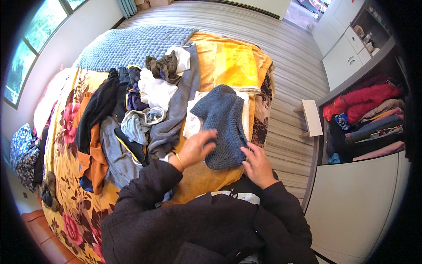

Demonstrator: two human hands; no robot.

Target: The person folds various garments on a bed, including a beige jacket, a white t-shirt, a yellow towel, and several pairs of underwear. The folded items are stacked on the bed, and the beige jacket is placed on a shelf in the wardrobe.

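A dark blue-grey knitted garment (221, 132) lies partly folded on the bed, over a white garment (192, 123) whose edges show on both sides. My left hand (194, 148), with a yellow bangle at the wrist, is over the knit's left edge, fingers spread. At the knit's lower right edge is my right hand (258, 165), thumb and fingers apart with the fingertips close to the fabric; whether they touch it I cannot tell. Left of the knit spreads a loose heap with a white garment (156, 89), a black garment (99, 105) and a grey one (173, 122).
Beyond the knit lies a folded yellow cloth (235, 64); a blue-grey textured blanket (135, 46) covers the bed's far left corner. On the right, a small white-topped stool (312, 117) stands on the floor beside an open cabinet compartment holding folded clothes (376, 123).
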